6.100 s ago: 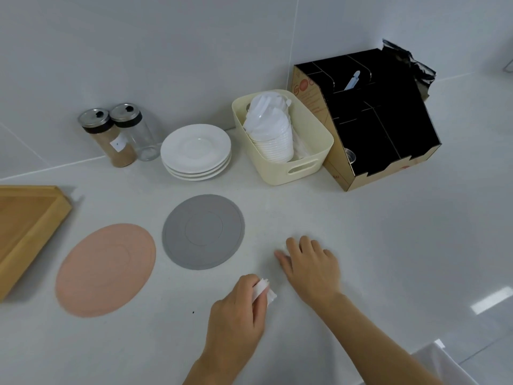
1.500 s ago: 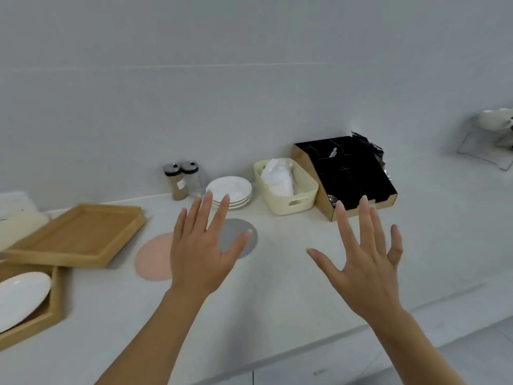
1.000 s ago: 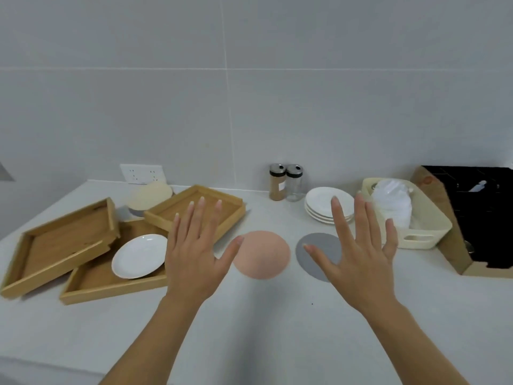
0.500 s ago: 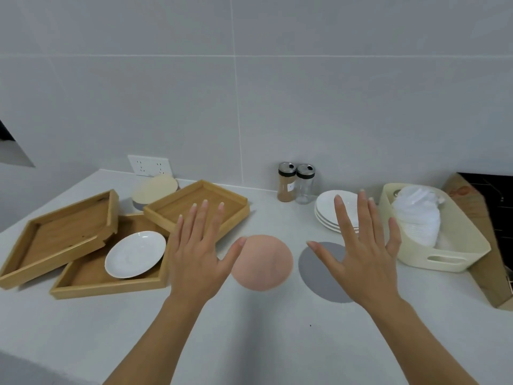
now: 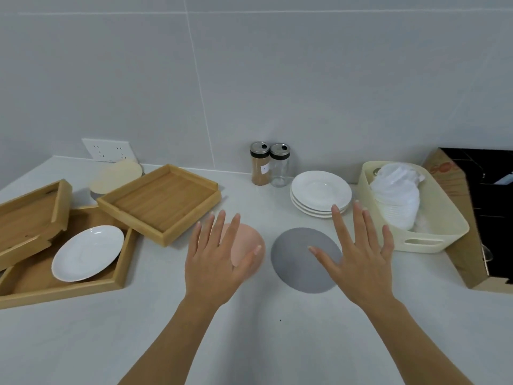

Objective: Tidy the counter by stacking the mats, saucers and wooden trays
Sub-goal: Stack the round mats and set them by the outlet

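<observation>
My left hand (image 5: 213, 262) and my right hand (image 5: 361, 257) are held up, palms down, fingers spread, holding nothing. Under the left hand lies a round pink mat (image 5: 247, 243), partly hidden. A round grey mat (image 5: 297, 259) lies under the right thumb. A cream mat (image 5: 116, 175) leans at the back left. A stack of white saucers (image 5: 319, 190) stands behind the grey mat. Three wooden trays sit at the left: one (image 5: 161, 201) tilted on another (image 5: 119, 276) that holds a single white saucer (image 5: 87, 252), and a third (image 5: 30, 215) at the far left.
Two lidded jars (image 5: 269, 168) stand against the tiled wall. A cream plastic basket (image 5: 433, 240) with white paper liners sits at the right, beside a black-lined cardboard organiser (image 5: 455, 218). A wall socket (image 5: 108, 150) is behind the cream mat.
The view has swung left then settled lower and closer on the counter. Both hands stay raised and spread, empty; the white scrap held six seconds ago is gone.
</observation>
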`<state>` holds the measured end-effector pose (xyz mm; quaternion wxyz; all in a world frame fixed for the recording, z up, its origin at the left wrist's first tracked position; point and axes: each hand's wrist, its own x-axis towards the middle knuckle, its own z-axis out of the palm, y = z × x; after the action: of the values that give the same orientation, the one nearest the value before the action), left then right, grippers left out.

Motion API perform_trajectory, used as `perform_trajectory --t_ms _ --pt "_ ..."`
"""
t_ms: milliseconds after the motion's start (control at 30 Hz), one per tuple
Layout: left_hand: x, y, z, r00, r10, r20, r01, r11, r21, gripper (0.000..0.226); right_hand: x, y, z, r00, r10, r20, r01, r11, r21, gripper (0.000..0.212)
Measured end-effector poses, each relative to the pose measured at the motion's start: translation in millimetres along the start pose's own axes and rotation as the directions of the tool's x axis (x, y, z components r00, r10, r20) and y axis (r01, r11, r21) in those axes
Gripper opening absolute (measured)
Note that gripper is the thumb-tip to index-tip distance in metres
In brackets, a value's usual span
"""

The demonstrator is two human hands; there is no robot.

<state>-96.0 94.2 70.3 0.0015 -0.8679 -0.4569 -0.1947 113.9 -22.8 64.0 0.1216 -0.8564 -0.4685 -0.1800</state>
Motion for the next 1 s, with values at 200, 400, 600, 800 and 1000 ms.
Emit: perform_trajectory --t_ms 200,400,600,800,1000 --pt "15 16 32 0.994 0.017 0.104 -0.020 0.999 0.026 0.068 1 12 24 0.991 0.053 0.121 -0.055 0.998 0.011 0.076" --pt "36 34 60 0.946 0.000 0.325 -0.035 0.994 0.102 0.068 -2 22 50 0.977 0.060 0.203 -0.071 0.996 0.050 0.064" --pt "53 46 85 0.837 -0.078 0.542 0.097 0.995 -0.006 0.075 3 22 71 0.928 0.211 0.307 -0.248 0.965 0.086 0.057" --pt "67 58 86 0.751 -0.116 0.650 0.175 0.984 -0.026 0.063 18 20 72 0.767 0.342 0.543 -0.455 0.886 0.086 0.067" --pt "73 66 84 0.675 -0.188 0.714 0.281 0.960 -0.013 0.069 34 22 70 0.608 0.410 0.680 -0.631 0.769 0.101 0.062"
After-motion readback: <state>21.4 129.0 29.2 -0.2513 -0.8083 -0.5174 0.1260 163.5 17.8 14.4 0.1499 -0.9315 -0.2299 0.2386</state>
